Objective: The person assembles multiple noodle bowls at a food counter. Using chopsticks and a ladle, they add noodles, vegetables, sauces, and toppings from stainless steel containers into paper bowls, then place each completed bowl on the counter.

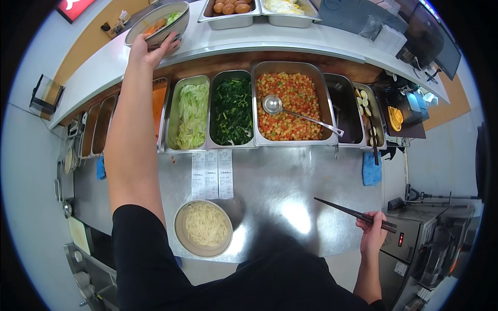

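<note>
At the upper left my left hand (150,52) grips the near side of a bowl (139,32) on the white raised counter; orange and green food shows inside it. My right hand (372,230), low on the right, is closed round a pair of dark chopsticks (345,209) whose tips point left over the steel worktop. A second bowl (178,233) filled with pale noodles (206,224) stands near the worktop's front edge, between my arms. Several printed paper slips (211,173) lie just beyond it.
Steel pans line the back: shredded lettuce (192,116), dark cooked greens (232,111) and diced vegetables (290,98) with a ladle (272,104) resting in them. Above, on the white counter (218,46), sit brown eggs (228,7). Blue cloth (371,171) lies at right.
</note>
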### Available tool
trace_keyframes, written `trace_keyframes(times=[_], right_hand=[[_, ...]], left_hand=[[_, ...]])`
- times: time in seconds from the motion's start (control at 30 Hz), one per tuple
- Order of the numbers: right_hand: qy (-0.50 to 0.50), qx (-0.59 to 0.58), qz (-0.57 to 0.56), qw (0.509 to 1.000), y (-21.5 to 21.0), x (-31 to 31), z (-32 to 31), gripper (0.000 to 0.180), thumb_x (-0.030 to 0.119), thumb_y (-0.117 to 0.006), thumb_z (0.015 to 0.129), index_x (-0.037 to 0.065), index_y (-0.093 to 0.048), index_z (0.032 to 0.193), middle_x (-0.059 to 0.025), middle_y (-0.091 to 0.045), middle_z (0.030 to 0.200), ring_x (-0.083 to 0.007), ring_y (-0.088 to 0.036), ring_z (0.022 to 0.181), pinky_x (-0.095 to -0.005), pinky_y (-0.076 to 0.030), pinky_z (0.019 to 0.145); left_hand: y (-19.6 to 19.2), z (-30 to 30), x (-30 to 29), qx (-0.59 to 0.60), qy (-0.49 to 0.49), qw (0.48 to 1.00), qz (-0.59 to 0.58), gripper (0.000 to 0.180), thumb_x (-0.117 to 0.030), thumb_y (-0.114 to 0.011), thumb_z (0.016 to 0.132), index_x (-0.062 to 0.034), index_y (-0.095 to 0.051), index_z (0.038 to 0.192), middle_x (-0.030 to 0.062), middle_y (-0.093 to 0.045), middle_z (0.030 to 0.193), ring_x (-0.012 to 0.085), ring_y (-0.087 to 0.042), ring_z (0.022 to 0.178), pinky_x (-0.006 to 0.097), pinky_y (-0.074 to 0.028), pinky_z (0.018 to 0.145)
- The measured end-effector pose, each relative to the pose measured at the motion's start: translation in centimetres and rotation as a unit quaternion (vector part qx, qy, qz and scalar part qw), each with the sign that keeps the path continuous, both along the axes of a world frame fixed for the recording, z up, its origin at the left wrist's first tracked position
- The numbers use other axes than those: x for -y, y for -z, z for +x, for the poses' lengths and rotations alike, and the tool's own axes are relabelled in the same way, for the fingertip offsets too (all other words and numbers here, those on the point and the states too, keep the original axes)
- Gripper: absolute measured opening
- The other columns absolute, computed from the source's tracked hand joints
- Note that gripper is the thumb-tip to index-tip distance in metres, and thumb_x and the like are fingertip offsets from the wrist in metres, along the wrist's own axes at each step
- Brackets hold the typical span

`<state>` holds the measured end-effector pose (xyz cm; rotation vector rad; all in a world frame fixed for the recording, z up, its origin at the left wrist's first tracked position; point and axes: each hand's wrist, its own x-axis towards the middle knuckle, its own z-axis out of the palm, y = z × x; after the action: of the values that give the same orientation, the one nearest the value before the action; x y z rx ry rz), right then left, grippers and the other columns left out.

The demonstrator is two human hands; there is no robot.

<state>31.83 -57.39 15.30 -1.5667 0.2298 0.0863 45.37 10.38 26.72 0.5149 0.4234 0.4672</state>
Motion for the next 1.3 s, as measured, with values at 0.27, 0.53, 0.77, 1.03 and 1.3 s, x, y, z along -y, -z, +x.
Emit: trace_keyframes(times=[0.27,0.53,0.77,1.03,1.3], right_hand=[[-0.106,0.079,-0.119,0.984,-0.3,-2.9,2.8,0.031,0.027,-0.039,0.101,0.004,-0.051,0.084,-0.0067,-0.055,0.072,-0.0145,-0.056,0.066,-0.0271,-0.047,0.067],[-0.179,0.342,-0.449,0.806,-0.1,-7.8,13.4,0.021,0.017,-0.062,0.089,0.004,-0.063,0.105,-0.0105,-0.060,0.090,-0.0255,-0.060,0.080,-0.0334,-0.048,0.070],[-0.375,0.300,-0.699,0.530,1.7,-15.9,21.7,0.015,0.019,-0.062,0.082,0.008,-0.070,0.086,-0.0109,-0.065,0.091,-0.0299,-0.061,0.088,-0.0417,-0.052,0.076],[-0.484,0.166,-0.653,0.559,2.4,-19.5,22.8,0.022,0.024,-0.058,0.077,0.002,-0.064,0.080,-0.0134,-0.066,0.077,-0.0294,-0.064,0.071,-0.0399,-0.051,0.065],[-0.471,0.043,-0.387,0.791,1.0,-19.9,19.7,0.021,0.016,-0.055,0.083,0.001,-0.052,0.068,-0.0106,-0.054,0.058,-0.0211,-0.054,0.050,-0.0361,-0.045,0.049]], left_hand=[[1.1,-12.5,6.1,-0.200,0.056,0.892,0.403,0.070,-0.041,-0.051,0.094,0.0020,-0.024,0.142,0.0257,-0.031,0.143,0.0353,-0.047,0.122,0.046,-0.048,0.095],[15.0,-40.9,16.5,-0.525,0.145,0.727,0.418,0.058,-0.029,-0.055,0.093,-0.0034,-0.036,0.141,0.0135,-0.052,0.127,0.0197,-0.054,0.108,0.034,-0.049,0.085],[20.7,-46.8,27.2,-0.258,0.101,0.960,0.030,0.059,-0.014,-0.045,0.094,-0.0137,-0.017,0.146,0.0141,-0.039,0.140,0.0315,-0.051,0.120,0.049,-0.052,0.089],[23.7,-44.8,31.5,-0.213,0.108,0.971,-0.030,0.055,-0.006,-0.042,0.093,-0.0131,-0.020,0.142,0.0171,-0.041,0.137,0.0352,-0.052,0.118,0.052,-0.053,0.089],[23.8,-34.2,37.5,-0.132,0.146,0.979,-0.043,0.056,-0.005,-0.039,0.095,-0.0153,-0.013,0.143,0.0178,-0.039,0.138,0.0347,-0.053,0.117,0.050,-0.054,0.088]])
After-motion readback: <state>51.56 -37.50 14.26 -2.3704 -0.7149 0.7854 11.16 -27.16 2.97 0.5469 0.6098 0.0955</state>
